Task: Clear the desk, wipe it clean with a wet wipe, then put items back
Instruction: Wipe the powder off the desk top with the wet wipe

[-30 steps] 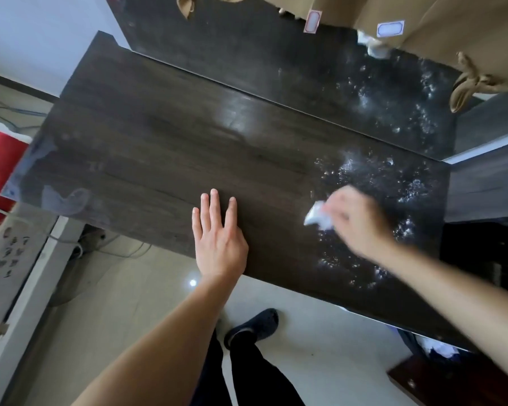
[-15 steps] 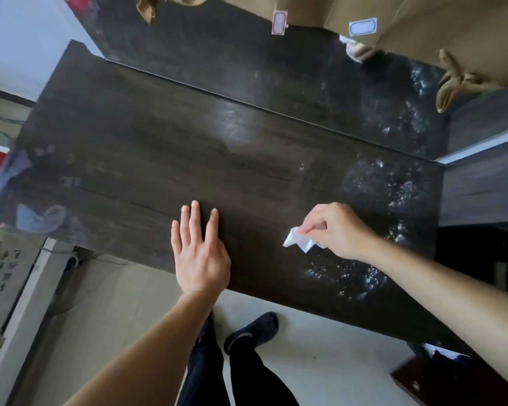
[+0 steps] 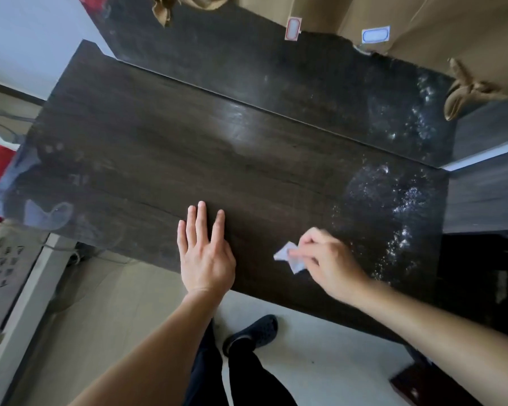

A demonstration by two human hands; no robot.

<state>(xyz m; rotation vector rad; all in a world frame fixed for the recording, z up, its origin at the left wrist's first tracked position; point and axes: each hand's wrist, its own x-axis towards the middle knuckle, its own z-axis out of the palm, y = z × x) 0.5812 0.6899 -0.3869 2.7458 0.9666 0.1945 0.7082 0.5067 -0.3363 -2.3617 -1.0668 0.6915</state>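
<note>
A small crumpled white wet wipe (image 3: pixel 289 257) lies pressed against the dark wood-grain desk (image 3: pixel 165 159) near its front edge, pinched in the fingers (image 3: pixel 308 244) of the right hand (image 3: pixel 332 265), which are curled together on it. Just beside it, the left hand (image 3: pixel 206 256) rests flat on the desk with its fingers straight and slightly spread. White speckled residue (image 3: pixel 393 200) covers the desk's right end. Beige cardboard boxes (image 3: pixel 423 24) stand along the far side.
</note>
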